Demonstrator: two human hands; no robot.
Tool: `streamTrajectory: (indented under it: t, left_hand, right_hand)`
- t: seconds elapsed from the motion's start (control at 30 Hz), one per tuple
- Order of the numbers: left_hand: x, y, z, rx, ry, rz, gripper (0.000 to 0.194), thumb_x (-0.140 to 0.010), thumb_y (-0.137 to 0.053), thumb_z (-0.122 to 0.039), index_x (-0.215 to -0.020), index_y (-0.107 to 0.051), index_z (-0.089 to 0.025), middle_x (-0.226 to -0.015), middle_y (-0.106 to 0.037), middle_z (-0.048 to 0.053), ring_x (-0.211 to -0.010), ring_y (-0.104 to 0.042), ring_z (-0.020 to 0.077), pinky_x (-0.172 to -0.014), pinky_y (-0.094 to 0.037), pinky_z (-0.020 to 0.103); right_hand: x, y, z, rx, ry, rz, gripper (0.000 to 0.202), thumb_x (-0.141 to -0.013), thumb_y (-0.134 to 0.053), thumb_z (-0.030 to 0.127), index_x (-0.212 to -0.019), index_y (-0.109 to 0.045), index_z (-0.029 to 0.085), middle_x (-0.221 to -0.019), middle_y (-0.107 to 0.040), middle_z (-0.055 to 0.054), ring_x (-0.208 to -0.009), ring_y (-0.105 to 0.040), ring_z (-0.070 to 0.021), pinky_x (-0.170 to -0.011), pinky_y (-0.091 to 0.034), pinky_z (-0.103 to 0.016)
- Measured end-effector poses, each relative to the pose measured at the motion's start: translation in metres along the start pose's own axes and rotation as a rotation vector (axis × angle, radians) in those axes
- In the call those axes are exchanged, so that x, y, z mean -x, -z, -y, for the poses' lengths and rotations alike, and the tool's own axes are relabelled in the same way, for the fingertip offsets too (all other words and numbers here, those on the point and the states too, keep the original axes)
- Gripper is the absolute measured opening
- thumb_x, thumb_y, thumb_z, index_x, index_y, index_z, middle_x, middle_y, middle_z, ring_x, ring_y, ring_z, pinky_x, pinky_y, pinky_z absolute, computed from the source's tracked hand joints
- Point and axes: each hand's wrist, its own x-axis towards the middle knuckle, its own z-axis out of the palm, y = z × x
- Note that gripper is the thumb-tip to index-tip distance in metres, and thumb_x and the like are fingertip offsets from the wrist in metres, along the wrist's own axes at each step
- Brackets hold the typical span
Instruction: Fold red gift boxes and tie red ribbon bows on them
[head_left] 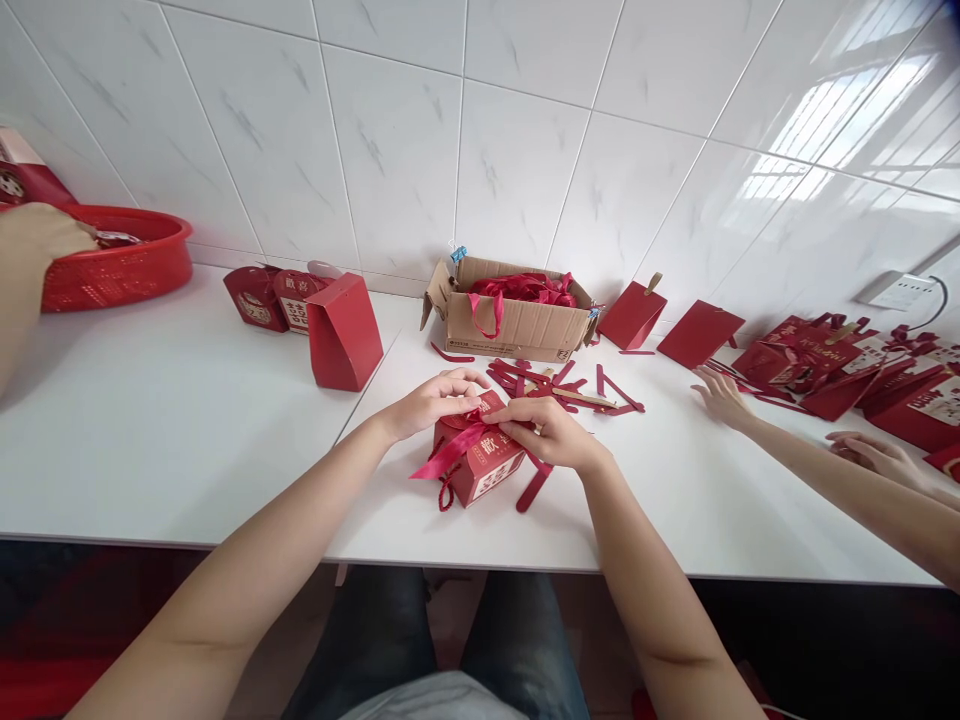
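Observation:
A small red gift box [480, 465] with gold and white lettering lies on the white table in front of me. Across its top runs a pink-red ribbon [448, 453], its loose end pointing left. My left hand [442, 402] rests at the box's upper left, fingers bent together by the ribbon's middle. From the right, my right hand [546, 430] pinches the ribbon at the top of the box. A dark red cord loop [446, 492] hangs at the box's left end. One red strip [534, 487] lies beside its right end.
Behind stands a cardboard box [517, 332] of ribbons, with red strips [570, 388] scattered before it. Red boxes [345, 335] stand left, more at right near another person's hands [724, 398]. A red basket [124, 272] and another person's arm are far left.

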Motion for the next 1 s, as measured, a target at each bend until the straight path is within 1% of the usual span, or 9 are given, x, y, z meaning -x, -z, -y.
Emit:
streamTrajectory:
  t: [0.1, 0.23, 0.33, 0.43, 0.5, 0.6, 0.77, 0.9, 1.0]
  left_hand:
    - [0.000, 0.001, 0.002, -0.056, 0.001, -0.028, 0.034, -0.083, -0.056, -0.043, -0.062, -0.056, -0.017, -0.121, -0.053, 0.006, -0.119, -0.045, 0.0261, -0.101, -0.036, 0.038]
    - [0.001, 0.005, 0.005, -0.162, 0.002, -0.077, 0.031, -0.081, -0.057, -0.041, -0.061, -0.057, -0.017, -0.123, -0.053, 0.005, -0.125, -0.036, 0.0287, -0.106, -0.030, 0.043]
    - [0.001, 0.006, 0.005, -0.100, 0.007, -0.078, 0.033, -0.081, -0.056, -0.043, -0.063, -0.056, -0.016, -0.122, -0.052, 0.006, -0.113, -0.046, 0.0255, -0.098, -0.038, 0.039]
    - [0.002, 0.006, 0.004, -0.004, 0.029, -0.048, 0.035, -0.081, -0.056, -0.045, -0.064, -0.054, -0.015, -0.123, -0.050, 0.007, -0.099, -0.053, 0.0209, -0.086, -0.044, 0.034]
    - [0.002, 0.004, 0.004, 0.014, 0.036, -0.047, 0.035, -0.080, -0.058, -0.045, -0.063, -0.053, -0.015, -0.121, -0.051, 0.008, -0.097, -0.054, 0.0207, -0.083, -0.045, 0.033]
    - [0.001, 0.003, 0.004, 0.020, 0.038, -0.049, 0.035, -0.080, -0.058, -0.044, -0.062, -0.051, -0.015, -0.120, -0.052, 0.009, -0.096, -0.055, 0.0208, -0.082, -0.045, 0.034]
    - [0.000, 0.002, 0.006, 0.030, 0.024, -0.024, 0.035, -0.081, -0.058, -0.043, -0.062, -0.051, -0.015, -0.117, -0.054, 0.008, -0.099, -0.055, 0.0217, -0.078, -0.045, 0.032]
    - [0.001, 0.002, 0.005, 0.049, -0.005, -0.009, 0.036, -0.081, -0.058, -0.044, -0.062, -0.052, -0.014, -0.117, -0.055, 0.009, -0.095, -0.056, 0.0211, -0.077, -0.046, 0.033]
    - [0.002, 0.002, 0.004, 0.065, -0.011, -0.010, 0.037, -0.081, -0.059, -0.046, -0.063, -0.053, -0.014, -0.116, -0.055, 0.010, -0.093, -0.057, 0.0208, -0.077, -0.046, 0.034]
  right_hand:
    - [0.001, 0.000, -0.001, -0.021, -0.001, 0.008, 0.028, -0.092, -0.048, 0.021, -0.108, -0.070, 0.022, -0.105, -0.073, -0.007, -0.090, -0.068, -0.0192, -0.075, -0.054, -0.031]
    - [0.002, 0.000, -0.001, -0.058, -0.002, 0.010, 0.028, -0.093, -0.047, 0.023, -0.111, -0.068, 0.022, -0.104, -0.072, -0.007, -0.086, -0.066, -0.0176, -0.073, -0.052, -0.030]
    - [0.003, 0.004, 0.000, -0.063, -0.024, -0.016, 0.025, -0.090, -0.053, 0.025, -0.111, -0.066, 0.022, -0.102, -0.070, -0.006, -0.083, -0.063, -0.0163, -0.071, -0.050, -0.029]
    - [0.006, 0.012, 0.000, -0.106, -0.110, -0.030, 0.028, -0.085, -0.062, 0.029, -0.112, -0.062, 0.021, -0.086, -0.065, -0.003, -0.068, -0.054, -0.0117, -0.062, -0.045, -0.026]
    - [0.009, 0.017, 0.000, -0.136, -0.169, -0.023, 0.026, -0.083, -0.065, 0.032, -0.105, -0.063, 0.019, -0.077, -0.058, -0.001, -0.063, -0.048, -0.0104, -0.059, -0.043, -0.026]
    - [0.010, 0.021, -0.001, -0.162, -0.223, 0.003, 0.019, -0.082, -0.066, 0.034, -0.091, -0.062, 0.018, -0.074, -0.055, 0.000, -0.063, -0.047, -0.0102, -0.059, -0.042, -0.026]
    - [0.009, 0.018, -0.001, -0.142, -0.190, 0.016, 0.019, -0.081, -0.066, 0.035, -0.082, -0.058, 0.018, -0.076, -0.056, -0.001, -0.064, -0.049, -0.0099, -0.058, -0.042, -0.025]
    - [0.008, 0.016, -0.002, -0.083, -0.188, 0.058, 0.023, -0.084, -0.063, 0.041, -0.083, -0.059, 0.018, -0.071, -0.054, 0.001, -0.061, -0.046, -0.0096, -0.055, -0.038, -0.024]
    - [0.007, 0.015, -0.002, -0.056, -0.187, 0.024, 0.025, -0.084, -0.062, 0.041, -0.077, -0.056, 0.018, -0.069, -0.051, 0.001, -0.061, -0.043, -0.0097, -0.055, -0.037, -0.025]
